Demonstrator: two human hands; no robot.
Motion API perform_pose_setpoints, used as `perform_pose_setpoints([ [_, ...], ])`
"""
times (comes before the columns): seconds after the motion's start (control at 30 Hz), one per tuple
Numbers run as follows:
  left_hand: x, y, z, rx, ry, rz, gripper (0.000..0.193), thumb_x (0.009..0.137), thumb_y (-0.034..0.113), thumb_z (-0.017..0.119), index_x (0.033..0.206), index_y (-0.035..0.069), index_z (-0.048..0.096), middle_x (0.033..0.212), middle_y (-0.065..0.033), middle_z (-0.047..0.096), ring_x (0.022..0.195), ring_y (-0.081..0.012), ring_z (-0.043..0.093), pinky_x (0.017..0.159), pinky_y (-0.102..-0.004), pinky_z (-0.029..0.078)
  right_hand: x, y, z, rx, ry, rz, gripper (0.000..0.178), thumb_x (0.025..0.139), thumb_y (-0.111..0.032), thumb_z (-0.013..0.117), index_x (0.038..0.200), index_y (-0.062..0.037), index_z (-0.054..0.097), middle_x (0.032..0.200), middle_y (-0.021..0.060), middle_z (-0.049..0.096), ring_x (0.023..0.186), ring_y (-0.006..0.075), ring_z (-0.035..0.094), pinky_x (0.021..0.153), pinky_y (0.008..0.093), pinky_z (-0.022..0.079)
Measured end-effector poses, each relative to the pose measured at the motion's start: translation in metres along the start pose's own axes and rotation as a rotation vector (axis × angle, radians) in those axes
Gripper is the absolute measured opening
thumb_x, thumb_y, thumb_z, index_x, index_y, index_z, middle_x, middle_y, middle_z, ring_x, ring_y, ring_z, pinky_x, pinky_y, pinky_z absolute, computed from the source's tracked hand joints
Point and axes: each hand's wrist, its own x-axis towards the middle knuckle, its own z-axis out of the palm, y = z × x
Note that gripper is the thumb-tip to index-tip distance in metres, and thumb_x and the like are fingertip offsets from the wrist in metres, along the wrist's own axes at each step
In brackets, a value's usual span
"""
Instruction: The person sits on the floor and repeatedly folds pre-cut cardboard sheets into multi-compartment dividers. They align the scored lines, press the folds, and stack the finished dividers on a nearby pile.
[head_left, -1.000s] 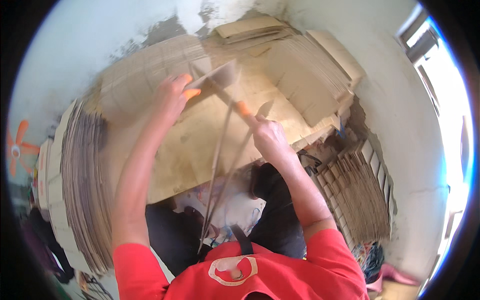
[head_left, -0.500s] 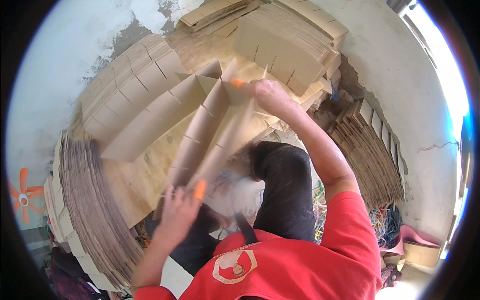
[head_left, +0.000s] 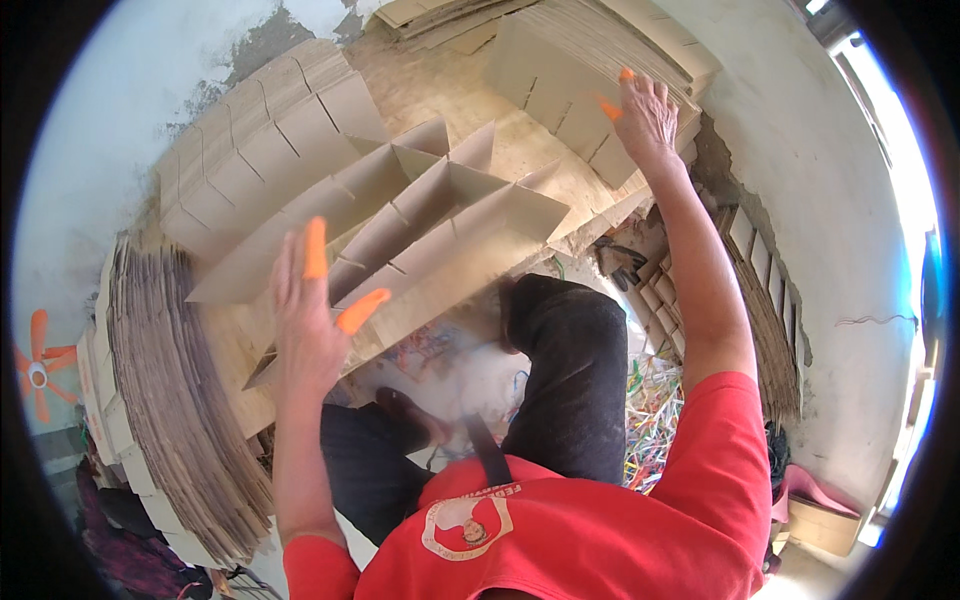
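My left hand [head_left: 305, 330] hovers, fingers spread, over the cardboard divider grid [head_left: 440, 215]; right hand [head_left: 645, 115], fingers spread, rests on the slotted strip stack [head_left: 570, 70]. Grid judged light, floppy at joints: take it by the outer strips.

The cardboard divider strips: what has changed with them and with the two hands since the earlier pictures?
The strips that both hands held have opened into a slotted cardboard grid, now lying on the table. The left hand has let go and hovers by its near edge. The right hand has moved away to the stack of cut strips. The piles of flat cardboard around stayed.
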Motion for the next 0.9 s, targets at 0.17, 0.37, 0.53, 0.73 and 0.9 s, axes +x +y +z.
perform_pose_setpoints([
  [0.17,0.018,-0.013,0.041,0.160,-0.278,0.023,0.085,0.084,0.051,0.065,0.148,0.005,0.033,0.145,-0.0209,0.045,0.142,-0.0395,0.029,0.114,-0.0508,0.025,0.012,0.027,0.029,-0.134,-0.114,-0.078,0.040,0.085,-0.015,0.065,0.122,-0.0059,0.052,0.120,0.0161,0.058,0.115,0.0324,0.053,0.083,0.0461,0.050],
  [0.37,0.014,-0.004,0.017,0.104,0.172,0.208,0.072,0.079,0.032,0.077,0.137,0.001,0.048,0.129,-0.0188,0.058,0.121,-0.0385,0.052,0.098,-0.0455,0.044,0.033,0.047,0.027,-0.022,-0.162,0.117,0.029,0.086,-0.016,0.060,0.112,-0.0065,0.055,0.098,0.0187,0.067,0.099,0.0349,0.064,0.075,0.0454,0.051],
  [0.53,-0.021,-0.019,0.020,0.060,-0.061,0.110,0.041,0.076,0.015,0.077,0.112,-0.002,0.064,0.093,-0.0153,0.067,0.086,-0.0302,0.062,0.074,-0.0386,0.050,0.026,0.034,0.007,0.113,-0.004,0.144,0.023,0.085,-0.033,0.065,0.097,-0.0127,0.066,0.094,0.0154,0.069,0.093,0.0364,0.065,0.076,0.0468,0.050],
  [0.73,-0.024,-0.041,0.024,-0.106,-0.077,-0.027,0.018,0.074,0.007,0.076,0.090,0.000,0.070,0.086,-0.0126,0.067,0.085,-0.0313,0.063,0.073,-0.0407,0.050,0.033,0.041,0.016,0.273,-0.096,0.252,0.032,0.083,-0.048,0.067,0.100,-0.0221,0.073,0.091,0.0160,0.070,0.091,0.0360,0.066,0.079,0.0453,0.050],
  [0.9,-0.020,-0.055,0.022,-0.180,-0.087,0.036,0.020,0.071,0.006,0.079,0.087,0.000,0.069,0.095,-0.0148,0.067,0.104,-0.0376,0.060,0.089,-0.0434,0.048,0.036,0.045,-0.008,0.353,0.211,0.362,0.036,0.084,-0.049,0.068,0.109,-0.0242,0.073,0.088,0.0138,0.071,0.084,0.0314,0.066,0.077,0.0406,0.051],
])
